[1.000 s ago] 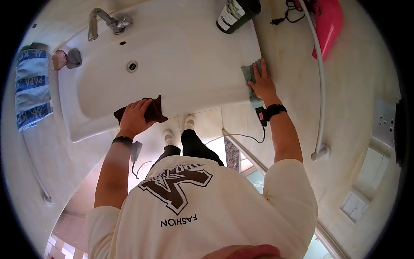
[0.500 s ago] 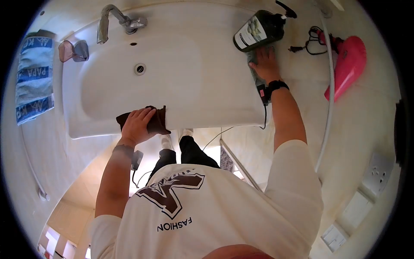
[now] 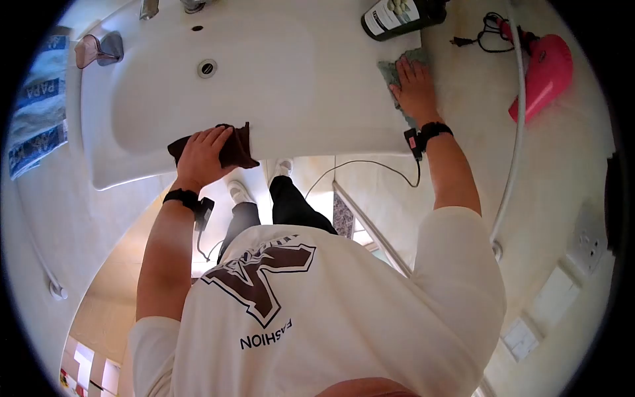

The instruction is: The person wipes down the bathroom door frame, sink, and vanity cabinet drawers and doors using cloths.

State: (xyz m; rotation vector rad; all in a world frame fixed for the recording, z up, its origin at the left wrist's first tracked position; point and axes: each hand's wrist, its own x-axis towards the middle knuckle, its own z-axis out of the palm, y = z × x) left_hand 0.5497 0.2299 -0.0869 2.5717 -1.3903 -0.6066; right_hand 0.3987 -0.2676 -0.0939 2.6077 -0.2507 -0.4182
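Note:
My left hand rests over a dark brown cloth at the front rim of the white washbasin, its fingers together and curved on the fabric. On the basin's right ledge, my right hand lies palm down with fingers stretched out on a grey-green cloth. Part of that cloth is hidden beneath the palm. Beyond it stands a dark pump bottle with a white label, its top cut off by the frame. Each wrist wears a black strap with a small cabled device.
A pink hair dryer with a black cord lies at the right, beside a pale hose. The tap is partly out of frame. Two small cups sit on the left rim, near a blue towel.
The view has shifted, so the basin sits higher in frame. My right hand has moved toward the basin's front, away from the bottle; more of the grey-green cloth shows. My left hand stays on the brown cloth.

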